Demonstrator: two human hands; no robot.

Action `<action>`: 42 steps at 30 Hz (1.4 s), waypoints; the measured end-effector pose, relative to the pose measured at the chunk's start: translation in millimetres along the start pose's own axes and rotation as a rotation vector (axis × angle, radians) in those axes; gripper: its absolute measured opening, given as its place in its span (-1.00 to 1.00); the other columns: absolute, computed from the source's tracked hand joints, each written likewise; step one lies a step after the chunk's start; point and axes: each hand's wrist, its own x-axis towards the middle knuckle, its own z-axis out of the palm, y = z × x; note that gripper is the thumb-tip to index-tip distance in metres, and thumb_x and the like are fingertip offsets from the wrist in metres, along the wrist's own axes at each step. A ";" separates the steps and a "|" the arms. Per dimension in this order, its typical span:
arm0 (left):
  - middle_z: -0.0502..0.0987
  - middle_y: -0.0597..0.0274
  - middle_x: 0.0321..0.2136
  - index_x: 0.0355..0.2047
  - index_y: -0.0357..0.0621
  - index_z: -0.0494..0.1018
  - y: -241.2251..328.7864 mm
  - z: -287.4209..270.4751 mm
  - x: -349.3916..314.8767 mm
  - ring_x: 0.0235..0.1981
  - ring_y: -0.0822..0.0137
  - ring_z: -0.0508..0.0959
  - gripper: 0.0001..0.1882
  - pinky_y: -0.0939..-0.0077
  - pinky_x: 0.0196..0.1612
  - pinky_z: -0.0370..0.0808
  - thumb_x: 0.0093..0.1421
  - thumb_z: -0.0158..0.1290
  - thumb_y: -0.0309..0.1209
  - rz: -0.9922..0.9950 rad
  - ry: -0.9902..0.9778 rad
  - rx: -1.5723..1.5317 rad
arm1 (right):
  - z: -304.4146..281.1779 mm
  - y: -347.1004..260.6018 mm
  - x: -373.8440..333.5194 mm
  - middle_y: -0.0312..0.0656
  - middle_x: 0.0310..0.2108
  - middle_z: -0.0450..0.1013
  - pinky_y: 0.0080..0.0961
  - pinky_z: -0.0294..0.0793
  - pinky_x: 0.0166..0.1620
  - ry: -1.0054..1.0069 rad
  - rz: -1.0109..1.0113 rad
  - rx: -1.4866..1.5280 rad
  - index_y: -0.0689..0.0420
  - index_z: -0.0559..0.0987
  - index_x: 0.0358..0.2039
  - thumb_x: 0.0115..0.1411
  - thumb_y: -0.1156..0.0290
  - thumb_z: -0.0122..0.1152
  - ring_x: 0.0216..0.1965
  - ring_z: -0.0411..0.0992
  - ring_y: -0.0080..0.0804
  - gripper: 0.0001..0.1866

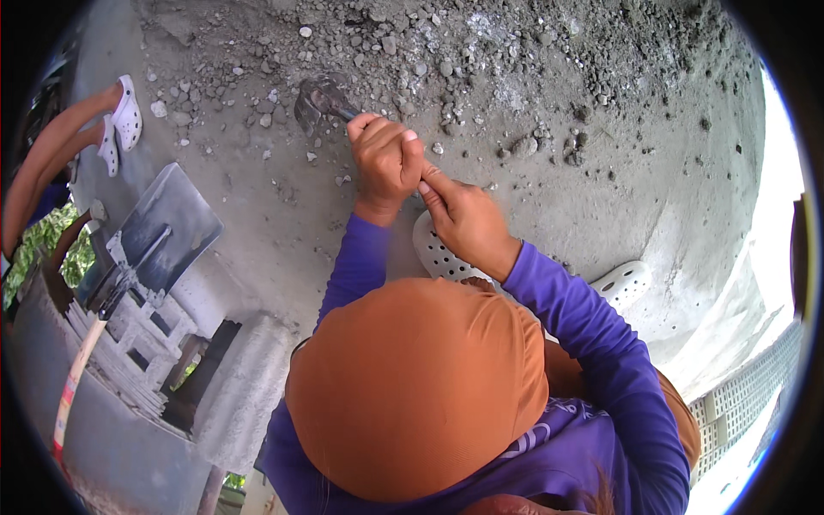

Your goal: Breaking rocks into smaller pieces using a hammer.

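Observation:
Both my hands are closed, one close behind the other, around the handle of a metal-headed digging tool (319, 101). My left hand (382, 163) grips it nearer the head, and my right hand (472, 221) is just behind, to the right. The dark rounded head rests at the edge of loose grey rubble (412, 51); its exact kind cannot be told. Most of the handle is hidden by my fingers. Purple sleeves cover my forearms. Below my hands a broad stretch of orange cloth (421, 386) fills the lower middle.
White clogs (622, 283) are on my feet. At left, a flat-bladed shovel (176, 227) leans by concrete blocks (159, 343) and a pale rounded concrete piece (245, 386). Another person's legs (56, 159) in white clogs are at the upper left. Stones lie scattered on the grey ground.

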 end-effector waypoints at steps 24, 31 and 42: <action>0.33 0.37 -0.80 -0.85 -0.03 0.27 2.0 -3.6 28.4 -0.65 0.35 0.35 -0.63 0.40 -0.17 0.23 0.10 -0.19 -0.39 0.117 0.110 0.114 | -6.3 4.4 20.4 -0.01 -0.55 0.42 -0.17 0.38 -0.47 0.136 -0.131 -0.104 -0.08 0.39 0.04 0.19 0.33 -0.01 -0.54 0.41 0.00 -0.63; 0.39 0.45 -0.80 -0.86 0.06 0.32 18.9 -62.5 71.0 -0.64 0.44 0.39 -0.59 0.50 -0.13 0.19 0.11 -0.27 -0.37 0.332 0.407 0.487 | -16.5 -25.0 51.7 -0.19 -0.63 0.32 -0.31 0.40 -0.55 0.196 -0.602 -0.151 -0.19 0.42 0.02 0.12 0.33 0.08 -0.64 0.36 -0.18 -0.60; 0.39 0.29 -0.76 -0.84 -0.11 0.30 -44.5 6.5 41.5 -0.62 0.28 0.39 -0.67 0.37 -0.20 0.24 0.06 -0.11 -0.43 0.057 0.156 0.097 | -5.1 -3.9 54.5 0.03 -0.60 0.44 -0.12 0.41 -0.40 0.050 -0.129 -0.082 -0.06 0.42 0.00 0.20 0.27 -0.04 -0.52 0.43 0.02 -0.67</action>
